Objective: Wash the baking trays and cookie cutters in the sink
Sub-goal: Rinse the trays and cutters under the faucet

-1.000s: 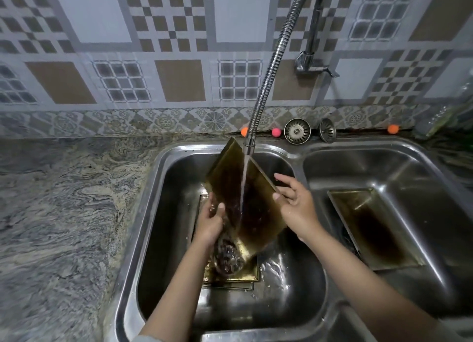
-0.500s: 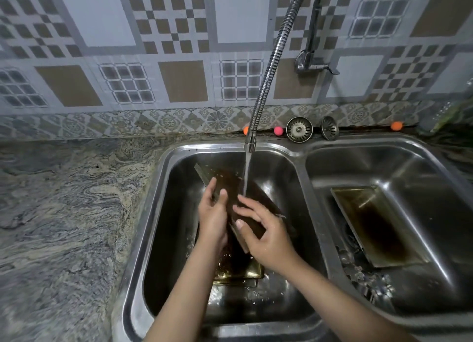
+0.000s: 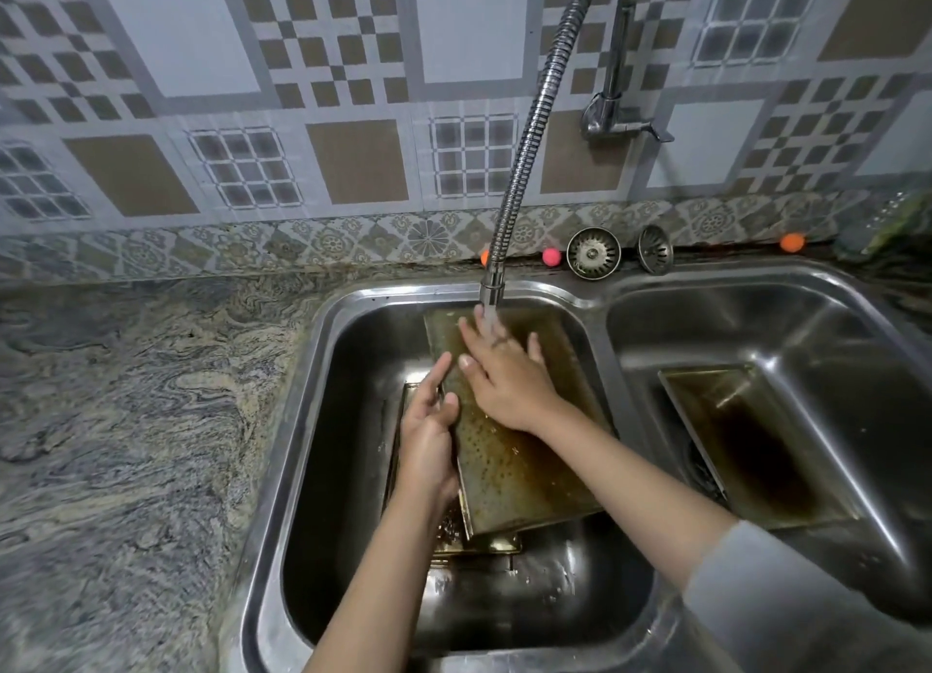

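Under the flat, open right hand (image 3: 504, 375), baking tray (image 3: 524, 460), left hand (image 3: 428, 440) gripping its edge.

You're working under soft, fairly dim, cool indoor light with a bluish cast. The steel sink (image 3: 595, 314) throws back broad pale glare along its rims and on the right basin's walls, while the left basin's floor lies in shadow. The wide lens bends the wall tiles (image 3: 353, 67) and the tabletop (image 3: 126, 395) near the edges. The far right corner is smeared and soft. The water stream (image 3: 490, 322) blurs with motion.
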The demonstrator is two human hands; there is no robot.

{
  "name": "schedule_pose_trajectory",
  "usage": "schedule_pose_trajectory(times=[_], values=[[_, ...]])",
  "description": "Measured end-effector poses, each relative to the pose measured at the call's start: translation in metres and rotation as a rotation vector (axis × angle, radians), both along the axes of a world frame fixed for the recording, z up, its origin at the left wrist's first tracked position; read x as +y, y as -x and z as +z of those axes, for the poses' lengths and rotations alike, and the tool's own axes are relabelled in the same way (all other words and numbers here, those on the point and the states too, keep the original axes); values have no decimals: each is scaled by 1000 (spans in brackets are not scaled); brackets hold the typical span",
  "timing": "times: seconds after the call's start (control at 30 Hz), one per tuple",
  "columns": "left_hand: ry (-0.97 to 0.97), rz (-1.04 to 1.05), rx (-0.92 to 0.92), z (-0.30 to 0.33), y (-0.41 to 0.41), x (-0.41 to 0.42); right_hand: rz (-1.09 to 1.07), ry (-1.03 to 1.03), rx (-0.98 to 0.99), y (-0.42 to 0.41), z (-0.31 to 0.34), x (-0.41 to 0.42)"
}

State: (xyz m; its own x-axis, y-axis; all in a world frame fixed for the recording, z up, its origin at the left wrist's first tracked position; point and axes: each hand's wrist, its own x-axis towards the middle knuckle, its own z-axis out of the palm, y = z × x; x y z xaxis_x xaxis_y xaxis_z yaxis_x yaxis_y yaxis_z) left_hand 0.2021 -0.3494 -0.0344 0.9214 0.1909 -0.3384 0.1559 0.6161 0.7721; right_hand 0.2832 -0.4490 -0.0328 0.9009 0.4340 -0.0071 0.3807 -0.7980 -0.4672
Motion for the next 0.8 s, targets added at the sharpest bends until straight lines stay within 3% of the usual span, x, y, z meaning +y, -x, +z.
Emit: schedule_pose_trajectory(times=[0.1,0.27,0.43,0.5,0.7,0.8], values=[[-35,38,1,-1,-3,15,51,-18,-38,2,-10,-14],[-66,-27,12,-3,1,8,-286,122,70,-36,-8,-26],[18,-42,22,-10,-1,0,115,128,-40,-5,1,-3],[32,-20,49,-13,0,7,171,124,-45,1,-3,-11],[73,-100,63,-22,6,2,-142,270,96,-25,0,-41],[102,-78,108,-22,7,-5,-117,286,94,-23,0,-31]])
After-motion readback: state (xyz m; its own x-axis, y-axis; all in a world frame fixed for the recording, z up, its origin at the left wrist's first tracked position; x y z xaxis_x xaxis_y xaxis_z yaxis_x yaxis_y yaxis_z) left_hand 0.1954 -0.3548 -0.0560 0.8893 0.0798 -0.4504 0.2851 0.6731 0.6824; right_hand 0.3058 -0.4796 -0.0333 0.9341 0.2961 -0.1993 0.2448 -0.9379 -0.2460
